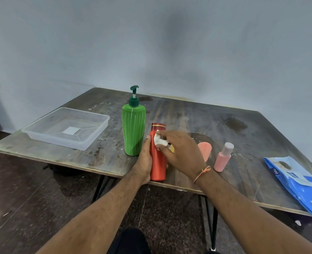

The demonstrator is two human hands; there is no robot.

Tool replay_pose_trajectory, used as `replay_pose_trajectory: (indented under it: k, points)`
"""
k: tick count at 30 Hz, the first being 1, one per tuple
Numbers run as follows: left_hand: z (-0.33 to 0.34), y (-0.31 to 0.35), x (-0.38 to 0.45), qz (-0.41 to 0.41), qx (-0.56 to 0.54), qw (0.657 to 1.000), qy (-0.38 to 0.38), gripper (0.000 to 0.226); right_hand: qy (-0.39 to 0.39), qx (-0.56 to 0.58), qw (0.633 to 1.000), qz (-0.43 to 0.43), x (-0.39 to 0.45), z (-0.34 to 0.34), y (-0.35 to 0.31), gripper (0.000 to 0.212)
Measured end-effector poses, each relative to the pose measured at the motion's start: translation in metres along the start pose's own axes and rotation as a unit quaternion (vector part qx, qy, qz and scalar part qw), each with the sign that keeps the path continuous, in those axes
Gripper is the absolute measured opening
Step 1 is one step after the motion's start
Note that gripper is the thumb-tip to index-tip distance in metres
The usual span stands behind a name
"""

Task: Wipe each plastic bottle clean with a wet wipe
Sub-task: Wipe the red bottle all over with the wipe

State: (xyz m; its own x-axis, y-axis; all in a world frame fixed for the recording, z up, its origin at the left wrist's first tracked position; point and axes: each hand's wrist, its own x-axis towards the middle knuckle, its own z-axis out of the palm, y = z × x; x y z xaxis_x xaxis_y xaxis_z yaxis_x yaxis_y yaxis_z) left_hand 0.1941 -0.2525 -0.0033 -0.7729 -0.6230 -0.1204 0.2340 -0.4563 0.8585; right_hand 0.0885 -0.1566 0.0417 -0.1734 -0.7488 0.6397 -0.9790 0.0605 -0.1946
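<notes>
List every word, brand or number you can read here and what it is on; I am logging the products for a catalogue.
"mee": white letters on the near left edge of the blue wipes pack.
Other print on the wipes pack: too small and blurred to read.
Red bottle: its label is hidden by the right hand and the wipe.
Green pump bottle, pink bottle: no text visible.

My right hand (pixel 181 151) is covering most of the salmon-pink object (pixel 205 149) behind it, and I cannot tell what it is. The frame's right edge is cutting off the blue wipes pack (pixel 298 186), and my left hand (pixel 145 163) is hiding the red bottle (pixel 158 165) along its left side.
</notes>
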Motion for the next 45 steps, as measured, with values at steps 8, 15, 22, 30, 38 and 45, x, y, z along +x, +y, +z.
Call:
replay_pose_trajectory:
  k: [8, 15, 22, 30, 38, 45]
  points:
    - [-0.005, -0.001, 0.003, -0.022, -0.023, 0.999, -0.006, 0.076, -0.097, 0.02, 0.991, -0.086, -0.028, 0.0, -0.006, 0.024]
    - [0.0, -0.002, 0.003, -0.015, -0.021, 1.0, -0.001, 0.082, -0.111, 0.006, 0.985, -0.135, -0.05, -0.002, -0.004, 0.019]
    - [0.008, -0.005, -0.009, 0.077, 0.029, 0.996, -0.029, 0.076, 0.06, 0.026, 0.997, -0.043, -0.012, -0.004, -0.013, 0.015]
    - [0.005, -0.011, -0.002, 0.098, 0.063, 0.992, -0.055, 0.081, 0.145, 0.083, 0.982, 0.085, 0.017, -0.008, -0.028, 0.02]
    - [0.0, -0.014, -0.004, 0.12, 0.099, 0.986, -0.066, 0.095, 0.14, 0.185, 0.943, 0.238, 0.013, -0.013, -0.028, 0.024]
    - [0.006, -0.018, -0.012, 0.215, 0.143, 0.965, -0.039, 0.063, 0.096, 0.152, 0.979, 0.091, 0.024, -0.033, -0.031, 0.023]
